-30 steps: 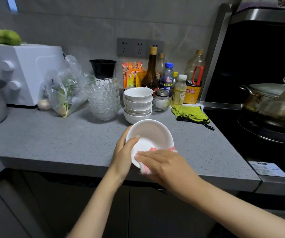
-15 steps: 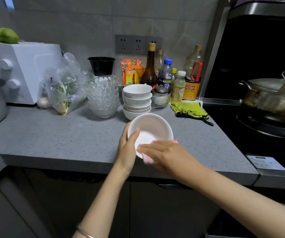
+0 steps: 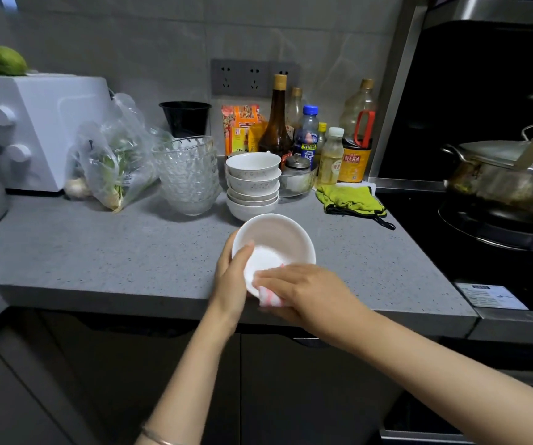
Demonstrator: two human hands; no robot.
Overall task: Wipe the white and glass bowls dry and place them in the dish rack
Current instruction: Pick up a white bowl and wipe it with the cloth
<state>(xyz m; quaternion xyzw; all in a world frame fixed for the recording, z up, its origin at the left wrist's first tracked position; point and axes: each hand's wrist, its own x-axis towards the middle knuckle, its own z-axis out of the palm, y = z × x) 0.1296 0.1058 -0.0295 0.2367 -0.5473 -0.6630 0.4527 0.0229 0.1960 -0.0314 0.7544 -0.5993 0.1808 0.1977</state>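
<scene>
White bowl (image 3: 278,239) over desk (image 3: 98,252) front edge, tilted toward person. Left hand (image 3: 231,277) grips left rim; right hand (image 3: 310,290) fingers (image 3: 271,277) pinch cloth (image 3: 270,298) over near rim.

White bowl (image 3: 277,236) tilted, cloth (image 3: 269,298) on rim (glass bowls (image 3: 188,175) stacked behind)

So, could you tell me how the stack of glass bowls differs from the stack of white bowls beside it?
The stack of clear faceted glass bowls is see-through; the stack of white ceramic bowls is opaque. The glass stack is wider and stands left of the white stack. Both are nested upright.
</scene>
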